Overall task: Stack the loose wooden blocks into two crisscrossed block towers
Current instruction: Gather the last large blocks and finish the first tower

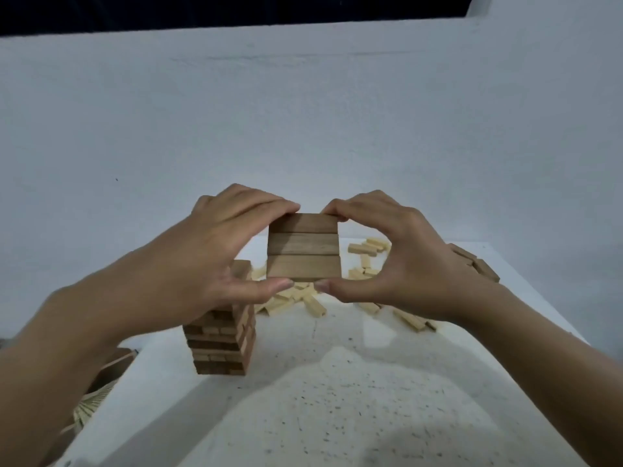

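At frame centre I see the left hand (202, 251) and right hand (397, 261) pinching three side-by-side blocks (302, 247), thumbs below, fingers curled above.

So the table (337, 416) is white with loads of little dark specks, and a grey shadow falls across the near part. The wall (303, 112) behind is plain and pale, with one tiny dark speck (116, 179) on the left. There's a dark strip (202, 8) along the very top. Down off the table's near-left edge there's something brown and wooden (116, 360), plus a pale ribbed thing (91, 402), can't tell what.
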The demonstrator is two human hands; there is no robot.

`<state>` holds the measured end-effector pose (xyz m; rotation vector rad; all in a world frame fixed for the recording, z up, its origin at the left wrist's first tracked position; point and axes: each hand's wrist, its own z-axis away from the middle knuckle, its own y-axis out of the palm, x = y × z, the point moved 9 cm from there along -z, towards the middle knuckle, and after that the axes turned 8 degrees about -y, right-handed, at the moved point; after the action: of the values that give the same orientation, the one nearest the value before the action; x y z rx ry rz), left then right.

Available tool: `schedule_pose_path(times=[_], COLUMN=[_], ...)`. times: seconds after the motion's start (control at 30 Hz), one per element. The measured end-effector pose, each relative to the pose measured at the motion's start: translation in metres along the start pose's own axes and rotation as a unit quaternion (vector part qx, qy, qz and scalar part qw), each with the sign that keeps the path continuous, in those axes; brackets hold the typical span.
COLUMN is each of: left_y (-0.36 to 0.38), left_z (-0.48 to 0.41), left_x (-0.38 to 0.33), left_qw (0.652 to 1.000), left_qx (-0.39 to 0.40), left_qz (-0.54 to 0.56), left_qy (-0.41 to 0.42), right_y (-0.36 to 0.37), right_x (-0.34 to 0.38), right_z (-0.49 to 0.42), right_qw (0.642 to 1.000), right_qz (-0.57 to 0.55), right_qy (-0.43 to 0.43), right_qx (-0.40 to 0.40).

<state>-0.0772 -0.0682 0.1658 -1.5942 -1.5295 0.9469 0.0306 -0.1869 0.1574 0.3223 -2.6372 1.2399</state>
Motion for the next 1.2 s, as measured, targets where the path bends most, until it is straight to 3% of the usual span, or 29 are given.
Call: schedule_pose_path(times=[0.17, 0.43, 1.2], left_y=[-0.020, -0.001, 0.033], left_z=[0.002, 0.015, 0.032], left_x=[0.049, 0.104, 0.142], left_qw=[0.991, 0.969, 0.954], left_qx=[0.080, 0.170, 0.197], left_qz=[0.095, 0.146, 0.187], left_qy=[-0.050, -0.104, -0.125], right_y=[0.023, 0.077, 0.115], right_x=[0.007, -0.005, -0.005], right_z=[-0.036, -0.056, -0.056], right_qw=[0.997, 0.982, 0.974], right_qz=[-0.044, -0.100, -0.076], right_qy=[0.065, 0.148, 0.189], right_qx=[0.027, 0.058, 0.097])
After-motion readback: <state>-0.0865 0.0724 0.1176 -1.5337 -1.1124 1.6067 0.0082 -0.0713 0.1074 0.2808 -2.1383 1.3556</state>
